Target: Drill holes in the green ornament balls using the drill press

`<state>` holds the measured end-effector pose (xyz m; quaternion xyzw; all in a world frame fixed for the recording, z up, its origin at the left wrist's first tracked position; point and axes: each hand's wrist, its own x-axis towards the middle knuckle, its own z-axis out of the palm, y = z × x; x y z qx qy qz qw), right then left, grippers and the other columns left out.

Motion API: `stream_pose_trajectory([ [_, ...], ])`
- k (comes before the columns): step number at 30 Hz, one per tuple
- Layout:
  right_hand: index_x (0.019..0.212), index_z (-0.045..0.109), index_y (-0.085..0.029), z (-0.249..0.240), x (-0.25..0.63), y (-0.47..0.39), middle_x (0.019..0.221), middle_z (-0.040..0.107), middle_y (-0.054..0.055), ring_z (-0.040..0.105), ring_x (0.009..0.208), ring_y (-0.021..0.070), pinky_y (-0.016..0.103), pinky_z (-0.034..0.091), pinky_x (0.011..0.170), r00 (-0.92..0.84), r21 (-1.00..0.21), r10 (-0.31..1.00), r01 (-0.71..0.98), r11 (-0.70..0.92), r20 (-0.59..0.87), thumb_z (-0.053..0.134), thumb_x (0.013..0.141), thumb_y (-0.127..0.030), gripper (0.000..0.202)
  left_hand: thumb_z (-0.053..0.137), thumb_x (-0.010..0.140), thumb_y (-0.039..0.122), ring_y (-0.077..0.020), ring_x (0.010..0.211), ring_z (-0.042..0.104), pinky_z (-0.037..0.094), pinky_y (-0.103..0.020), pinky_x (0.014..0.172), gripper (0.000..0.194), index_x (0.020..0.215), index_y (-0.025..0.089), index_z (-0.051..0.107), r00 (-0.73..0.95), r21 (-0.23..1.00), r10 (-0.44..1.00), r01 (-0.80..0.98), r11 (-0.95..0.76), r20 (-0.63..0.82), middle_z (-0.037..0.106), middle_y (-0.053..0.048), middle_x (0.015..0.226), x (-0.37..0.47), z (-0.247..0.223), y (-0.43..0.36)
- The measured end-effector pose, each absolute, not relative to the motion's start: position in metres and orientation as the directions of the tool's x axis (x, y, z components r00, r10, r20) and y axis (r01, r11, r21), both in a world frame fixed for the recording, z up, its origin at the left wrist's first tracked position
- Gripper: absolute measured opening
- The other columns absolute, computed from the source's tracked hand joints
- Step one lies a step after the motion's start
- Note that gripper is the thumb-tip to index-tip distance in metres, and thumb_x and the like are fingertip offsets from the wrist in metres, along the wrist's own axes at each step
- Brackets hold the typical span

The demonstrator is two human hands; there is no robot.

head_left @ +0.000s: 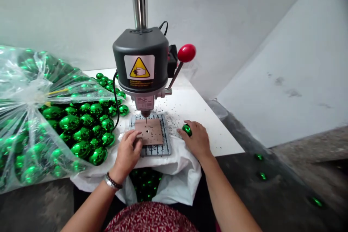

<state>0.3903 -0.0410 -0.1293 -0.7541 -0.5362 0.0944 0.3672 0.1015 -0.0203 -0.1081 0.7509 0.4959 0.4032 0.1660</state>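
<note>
A dark drill press (pixel 140 58) with a red-knobbed lever (pixel 186 53) stands over a brown board (pixel 154 136) on a slotted metal base (pixel 166 145). The board has a small hole below the drill bit. My left hand (pixel 128 152) rests at the board's left edge, its fingers apart and nothing visible in them. To the right of the base, my right hand (pixel 198 139) holds a shiny green ball (pixel 187 129) between thumb and fingers.
Many green balls (pixel 81 134) lie at the left, partly under a clear plastic bag (pixel 35 98). A white cloth sack (pixel 179 181) with green balls inside hangs at the front table edge. Dark shavings dot the white table (pixel 214 130). Several balls lie on the floor, right.
</note>
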Motion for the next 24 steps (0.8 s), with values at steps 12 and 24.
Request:
stream_pose_trajectory([
  [12,0.122,0.053,-0.023,-0.079,0.301,-0.093,0.122,0.064,0.007,0.064,0.109,0.0157,0.031,0.055,0.096,0.074,-0.806,0.983,0.585,0.096,0.17,0.073,0.071,-0.042,0.058,0.076,0.076,0.054,-0.0193,0.092,0.067,0.055,-0.034,0.083,0.066,0.13,0.017,0.062,0.49,0.866,0.817,-0.217,0.451,-0.303,0.07,-0.011,0.111,0.131,-0.07,-0.078],
  [24,0.142,0.05,-0.028,-0.088,0.274,-0.094,0.138,0.061,0.007,0.064,0.123,0.0189,0.039,0.055,0.108,-0.053,-0.896,0.987,0.414,0.161,0.153,0.071,0.078,-0.044,0.069,0.079,0.07,0.037,-0.012,0.065,0.064,0.051,-0.022,0.058,0.043,0.106,0.017,0.067,0.403,0.694,0.811,-0.43,0.577,-0.424,0.073,-0.004,0.087,0.114,-0.069,-0.067],
])
